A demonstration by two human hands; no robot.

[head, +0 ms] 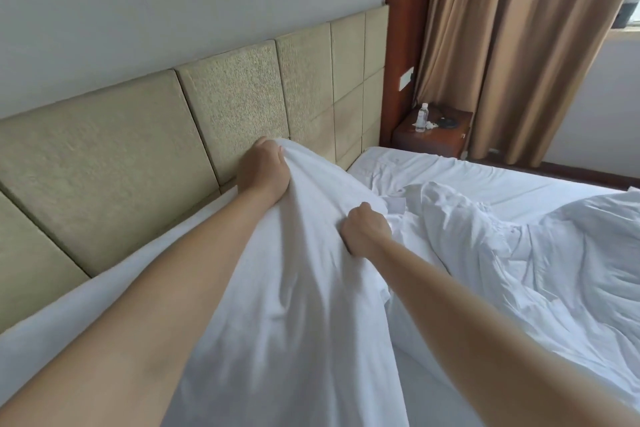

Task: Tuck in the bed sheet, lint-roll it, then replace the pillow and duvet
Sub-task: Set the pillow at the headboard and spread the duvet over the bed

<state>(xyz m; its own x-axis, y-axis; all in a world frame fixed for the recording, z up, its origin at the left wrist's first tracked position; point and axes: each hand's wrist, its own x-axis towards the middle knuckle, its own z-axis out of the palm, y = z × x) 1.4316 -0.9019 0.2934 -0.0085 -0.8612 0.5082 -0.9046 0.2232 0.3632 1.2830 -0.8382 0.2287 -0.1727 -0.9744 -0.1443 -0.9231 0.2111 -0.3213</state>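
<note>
My left hand grips the top edge of a bulky white piece of bedding close to the headboard. My right hand clutches the same piece lower down on its right side. It hangs between my forearms and fills the lower middle of the view; whether it is the pillow or a duvet edge I cannot tell. A crumpled white duvet lies heaped on the right half of the bed. The white bed sheet shows flat at the far corner. No lint roller is in view.
A padded beige headboard runs along the left. A wooden nightstand beyond the bed's far corner carries a water bottle and small items. Brown curtains hang behind it.
</note>
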